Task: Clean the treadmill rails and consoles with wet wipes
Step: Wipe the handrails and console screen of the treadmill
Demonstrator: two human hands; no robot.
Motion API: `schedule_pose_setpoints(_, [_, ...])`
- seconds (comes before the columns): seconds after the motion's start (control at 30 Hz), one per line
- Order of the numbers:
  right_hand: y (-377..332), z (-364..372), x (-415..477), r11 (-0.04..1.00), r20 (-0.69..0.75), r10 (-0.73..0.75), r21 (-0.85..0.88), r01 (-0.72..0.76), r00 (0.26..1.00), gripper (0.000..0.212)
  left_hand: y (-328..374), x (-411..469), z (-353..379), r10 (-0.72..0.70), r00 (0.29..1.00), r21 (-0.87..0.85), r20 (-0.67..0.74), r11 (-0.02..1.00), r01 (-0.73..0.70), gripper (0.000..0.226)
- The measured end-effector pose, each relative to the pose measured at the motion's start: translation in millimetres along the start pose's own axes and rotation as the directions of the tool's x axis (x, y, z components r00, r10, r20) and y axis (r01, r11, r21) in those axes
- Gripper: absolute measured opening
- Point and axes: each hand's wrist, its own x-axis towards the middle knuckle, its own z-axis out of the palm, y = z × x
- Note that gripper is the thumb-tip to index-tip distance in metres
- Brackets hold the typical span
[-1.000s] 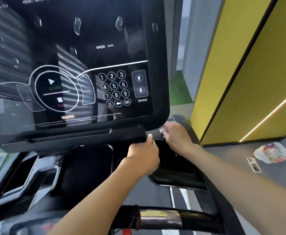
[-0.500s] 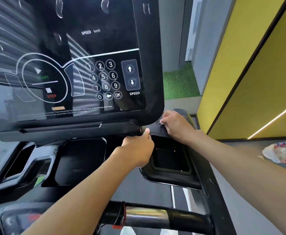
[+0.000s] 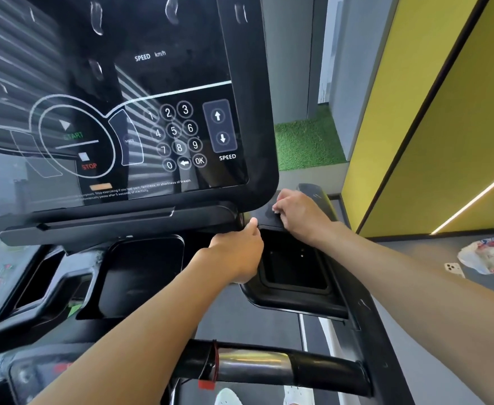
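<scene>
Tray [image 3: 295, 302], glossy black plastic: I see L hand [image 3: 237, 255] gripping its left edge; R hand [image 3: 301, 214] curled on top rim, hold unclear.

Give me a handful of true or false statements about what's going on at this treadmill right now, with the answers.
1. The right hand rests on the black ledge beside the lower right corner of the console. True.
2. The left hand is pressing the STOP button. False: it grips the edge of the tray below the console.
3. A phone lies on the floor beside a plastic bag. True.
4. The wall on the right is blue. False: it is yellow.
</scene>
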Motion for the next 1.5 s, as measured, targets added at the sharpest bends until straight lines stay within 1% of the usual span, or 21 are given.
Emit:
schedule_pose_setpoints(0.1, [-4,4,-1,0.999,0.002,-0.042,0.029,0.042,0.999,0.021,1,-2,-1,0.007,1.000,0.008,0.002,1.000,-0.007,0.064])
schedule_pose_setpoints(0.2, [-5,3,0,1.000,-0.029,0.023,-0.004,-0.023,0.999,0.022,2,-3,-2,0.014,1.000,0.007,-0.001,1.000,-0.014,0.064])
schedule_pose_setpoints(0.3, [-9,4,1,1.000,-0.011,-0.005,0.022,0.005,1.000,0.020,2,-4,-1,0.013,1.000,0.021,-0.005,1.000,-0.013,0.067])
schedule_pose_setpoints(0.43, [-6,6,1,0.998,-0.048,0.058,0.035,-0.056,0.997,0.021,4,-5,-1,0.015,1.000,0.030,-0.005,0.999,-0.015,0.069])
schedule_pose_setpoints(0.5, [-11,5,-1,0.998,-0.041,0.011,0.055,-0.009,0.999,0.019,3,-5,-3,0.022,1.000,0.046,-0.004,0.999,-0.022,0.067])
schedule_pose_setpoints(0.57, [-15,2,-4,0.997,-0.027,-0.005,0.077,0.007,1.000,0.019,4,-6,-3,0.029,1.000,0.056,-0.002,0.998,-0.029,0.067])
schedule_pose_setpoints(0.63, [-13,-6,-4,0.994,0.015,0.015,0.104,-0.016,1.000,0.018,3,-5,-2,0.036,0.999,0.063,-0.013,0.997,-0.035,0.068])
schedule_pose_setpoints(0.67, [-10,-12,-3,0.992,0.005,0.039,0.121,-0.039,0.999,0.018,2,-5,-1,0.040,0.999,0.065,-0.017,0.997,-0.039,0.068])
schedule_pose_setpoints(0.73, [1,-22,-2,0.982,-0.093,0.138,0.142,-0.124,0.986,0.020,2,-4,0,0.040,0.999,0.065,-0.021,0.997,-0.038,0.070])
schedule_pose_setpoints(0.8, [15,-28,-6,0.974,-0.122,0.216,0.094,-0.205,0.969,0.022,2,-4,1,0.035,0.999,0.071,-0.022,0.997,-0.033,0.070])
schedule_pose_setpoints(0.87, [24,-27,-12,0.973,-0.102,0.229,0.016,-0.229,0.968,0.023,2,-3,1,0.036,0.999,0.069,-0.024,0.997,-0.034,0.071])
schedule_pose_setpoints(0.93, [22,-22,-19,0.982,-0.092,0.181,-0.046,-0.185,0.979,0.023,2,-2,3,0.036,0.999,0.065,-0.031,0.997,-0.034,0.072])
schedule_pose_setpoints(1.03, [13,-10,-24,0.982,-0.027,0.075,-0.170,-0.078,0.997,0.027,1,-1,5,0.033,0.999,0.060,-0.028,0.998,-0.032,0.072])
schedule_pose_setpoints(1.07, [13,-8,-26,0.983,-0.010,0.056,-0.174,-0.057,0.998,0.027,1,0,5,0.034,0.999,0.056,-0.031,0.998,-0.033,0.071])
schedule_pose_setpoints(1.13, [16,-8,-27,0.989,0.002,0.067,-0.136,-0.066,0.998,0.026,0,1,5,0.035,0.999,0.051,-0.041,0.998,-0.033,0.070])
schedule_pose_setpoints(1.23, [15,-8,-26,0.992,-0.024,0.065,-0.107,-0.068,0.998,0.024,1,0,5,0.034,0.999,0.045,-0.042,0.998,-0.032,0.068])
schedule_pose_setpoints(1.33, [7,-5,-24,0.999,-0.065,0.045,-0.020,-0.046,0.997,0.021,1,-1,5,0.034,0.998,0.043,-0.045,0.999,-0.032,0.068])
schedule_pose_setpoints(1.37, [7,-5,-23,0.998,-0.081,0.059,-0.024,-0.061,0.995,0.022,1,-1,5,0.030,0.998,0.040,-0.046,0.999,-0.029,0.069])
schedule_pose_setpoints(1.43, [10,-6,-21,0.987,-0.099,0.119,-0.093,-0.128,0.988,0.024,1,-1,6,0.025,0.999,0.030,-0.047,0.999,-0.023,0.070])
schedule_pose_setpoints(1.5, [9,-8,-20,0.985,-0.082,0.138,-0.095,-0.146,0.987,0.025,1,0,7,0.025,0.998,0.026,-0.050,0.999,-0.023,0.071])
